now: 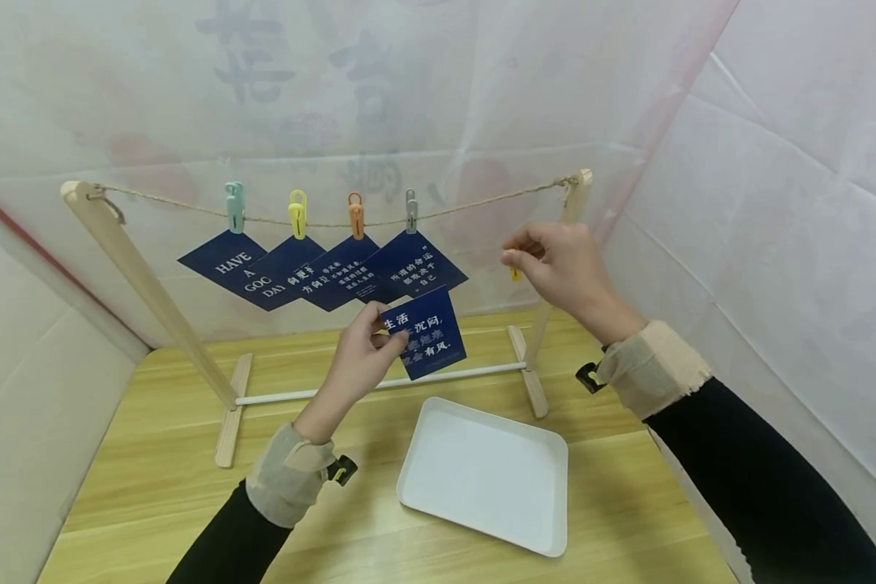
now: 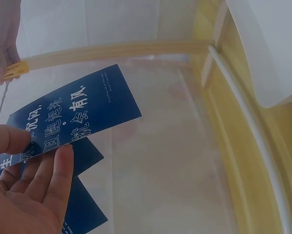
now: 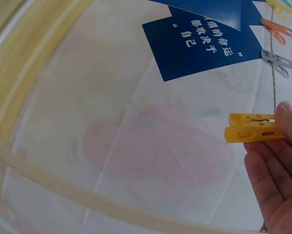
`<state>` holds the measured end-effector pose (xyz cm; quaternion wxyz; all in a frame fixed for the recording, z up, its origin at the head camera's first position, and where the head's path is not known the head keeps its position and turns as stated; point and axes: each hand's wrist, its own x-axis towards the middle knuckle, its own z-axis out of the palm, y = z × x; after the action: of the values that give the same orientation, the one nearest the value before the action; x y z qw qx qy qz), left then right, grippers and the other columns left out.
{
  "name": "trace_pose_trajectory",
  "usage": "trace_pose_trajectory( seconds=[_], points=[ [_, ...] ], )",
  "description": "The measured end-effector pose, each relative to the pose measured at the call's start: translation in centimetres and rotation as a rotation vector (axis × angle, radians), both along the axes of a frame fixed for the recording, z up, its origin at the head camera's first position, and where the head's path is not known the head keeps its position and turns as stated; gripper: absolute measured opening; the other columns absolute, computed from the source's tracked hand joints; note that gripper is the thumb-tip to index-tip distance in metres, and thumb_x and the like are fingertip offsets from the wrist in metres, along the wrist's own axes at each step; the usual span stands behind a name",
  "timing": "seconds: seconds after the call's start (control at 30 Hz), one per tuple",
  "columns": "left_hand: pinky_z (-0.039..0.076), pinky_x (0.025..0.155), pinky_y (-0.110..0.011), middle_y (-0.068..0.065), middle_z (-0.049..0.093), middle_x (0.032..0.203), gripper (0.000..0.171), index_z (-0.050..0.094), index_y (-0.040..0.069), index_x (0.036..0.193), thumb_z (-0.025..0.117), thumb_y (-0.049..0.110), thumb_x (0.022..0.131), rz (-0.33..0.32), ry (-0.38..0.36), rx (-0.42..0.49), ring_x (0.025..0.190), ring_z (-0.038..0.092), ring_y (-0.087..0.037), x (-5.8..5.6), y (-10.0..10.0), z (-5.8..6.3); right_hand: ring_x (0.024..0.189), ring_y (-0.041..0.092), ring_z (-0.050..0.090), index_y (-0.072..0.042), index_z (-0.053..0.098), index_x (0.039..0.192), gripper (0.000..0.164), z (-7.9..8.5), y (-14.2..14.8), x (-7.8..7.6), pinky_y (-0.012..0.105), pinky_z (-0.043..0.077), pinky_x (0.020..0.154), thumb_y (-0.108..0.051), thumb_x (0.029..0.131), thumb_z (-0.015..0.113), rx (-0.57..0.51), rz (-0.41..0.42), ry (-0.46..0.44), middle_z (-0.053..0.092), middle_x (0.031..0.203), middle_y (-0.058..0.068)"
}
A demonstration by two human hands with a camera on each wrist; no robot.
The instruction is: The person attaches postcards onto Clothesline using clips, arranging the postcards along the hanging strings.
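Observation:
My left hand (image 1: 361, 353) pinches a dark blue card (image 1: 431, 337) with white Chinese lettering between thumb and fingers, in front of the hanging row. A yellow clothespin (image 3: 253, 127) is pinched between the thumb and fingers of my right hand (image 1: 565, 268), near the right end of the twine (image 1: 482, 208). From that twine hang several blue cards, the rightmost card (image 1: 416, 268) under a grey clothespin (image 1: 412, 212). Further left sit an orange clothespin (image 1: 355, 215), a yellow peg (image 1: 297, 215) and a teal clothespin (image 1: 234, 208). The hanging cards partly overlap.
The wooden stand has a left post (image 1: 153, 292), a right post (image 1: 575, 199) and a white crossbar (image 1: 474, 374) low between them. A white tray (image 1: 485, 474) lies on the wood-grain table (image 1: 153, 495), in front of the stand. Pale sheeting (image 1: 774, 203) encloses the back and sides.

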<state>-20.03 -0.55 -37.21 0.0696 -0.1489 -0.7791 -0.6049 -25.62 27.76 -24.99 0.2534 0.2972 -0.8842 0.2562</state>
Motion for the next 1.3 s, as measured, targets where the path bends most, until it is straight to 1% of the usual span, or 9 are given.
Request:
trace_pose_trajectory(
  seconds=[0.23,0.5,0.73,0.77,0.87,0.97,1.07,1.13,1.3],
  points=[
    [0.039,0.048,-0.024,-0.017,0.072,0.109,0.017,0.053,0.004,0.112,0.062,0.006,0.097,-0.005,-0.003,0.026,0.058,0.059,-0.014,-0.8,0.7,0.4,0.068,0.014,0.068,-0.006,0.075,0.093,0.013,1.4,-0.4,-0.6,0.028,0.054,0.060,-0.019,0.090,0.076,0.003,-0.011,0.015,0.075,0.081,0.005],
    [0.044,0.055,-0.024,-0.017,0.070,0.091,0.019,0.055,0.005,0.111,0.065,0.007,0.095,-0.025,-0.030,0.072,0.053,0.046,-0.009,-1.7,1.6,0.5,0.068,0.015,0.069,-0.006,0.075,0.093,0.014,2.8,-0.7,-1.1,0.027,0.055,0.063,-0.019,0.090,0.076,-0.006,-0.026,0.034,0.075,0.083,0.005],
    [0.043,0.054,-0.024,-0.013,0.068,0.087,0.017,0.055,0.008,0.109,0.065,0.008,0.095,-0.020,-0.028,0.083,0.056,0.049,-0.012,-2.3,2.3,0.8,0.068,0.013,0.068,-0.007,0.075,0.092,0.014,3.9,-1.1,-1.5,0.024,0.053,0.062,-0.021,0.092,0.074,-0.023,-0.047,0.006,0.075,0.082,0.004],
    [0.041,0.052,-0.025,-0.011,0.063,0.081,0.017,0.054,0.007,0.109,0.065,0.008,0.095,-0.020,-0.029,0.087,0.054,0.044,-0.012,-2.4,2.4,0.9,0.068,0.013,0.068,-0.007,0.075,0.093,0.015,4.0,-1.1,-1.6,0.022,0.052,0.062,-0.021,0.092,0.074,-0.026,-0.048,0.000,0.075,0.082,0.004],
    [0.050,0.058,-0.024,-0.004,0.046,0.071,0.021,0.053,0.006,0.113,0.064,0.009,0.096,-0.018,-0.054,0.111,0.052,0.037,-0.010,-2.7,2.8,1.1,0.069,0.012,0.068,-0.007,0.076,0.094,0.015,4.3,-1.3,-1.8,0.020,0.050,0.061,-0.022,0.093,0.073,-0.030,-0.056,-0.013,0.075,0.083,0.003],
    [0.059,0.072,-0.030,0.000,0.030,0.071,0.028,0.051,0.003,0.120,0.064,0.009,0.096,-0.013,-0.079,0.136,0.052,0.032,-0.009,-3.0,3.1,1.2,0.069,0.011,0.067,-0.008,0.076,0.095,0.015,4.6,-1.6,-2.0,0.019,0.049,0.059,-0.023,0.094,0.072,-0.036,-0.058,-0.025,0.075,0.083,0.003],
    [0.060,0.081,-0.040,0.000,0.026,0.074,0.035,0.048,0.002,0.128,0.063,0.008,0.097,-0.016,-0.095,0.160,0.053,0.031,-0.009,-3.3,3.4,1.3,0.069,0.011,0.067,-0.008,0.076,0.096,0.014,4.8,-1.9,-2.2,0.018,0.049,0.059,-0.022,0.094,0.072,-0.054,-0.050,-0.032,0.076,0.084,0.003],
    [0.060,0.082,-0.043,-0.001,0.027,0.076,0.034,0.048,0.002,0.128,0.062,0.008,0.097,-0.021,-0.096,0.170,0.054,0.033,-0.009,-3.4,3.5,1.3,0.069,0.012,0.067,-0.007,0.076,0.096,0.014,5.0,-2.0,-2.3,0.018,0.049,0.059,-0.021,0.093,0.073,-0.068,-0.043,-0.028,0.076,0.085,0.005],
    [0.061,0.080,-0.041,-0.001,0.051,0.081,0.029,0.051,0.006,0.125,0.061,0.005,0.097,-0.015,-0.093,0.198,0.068,0.061,-0.017,-3.8,4.0,1.6,0.069,0.011,0.066,-0.007,0.076,0.096,0.016,5.4,-2.0,-2.7,0.017,0.049,0.061,-0.022,0.093,0.073,-0.088,-0.050,-0.015,0.076,0.086,0.005]
  ],
)
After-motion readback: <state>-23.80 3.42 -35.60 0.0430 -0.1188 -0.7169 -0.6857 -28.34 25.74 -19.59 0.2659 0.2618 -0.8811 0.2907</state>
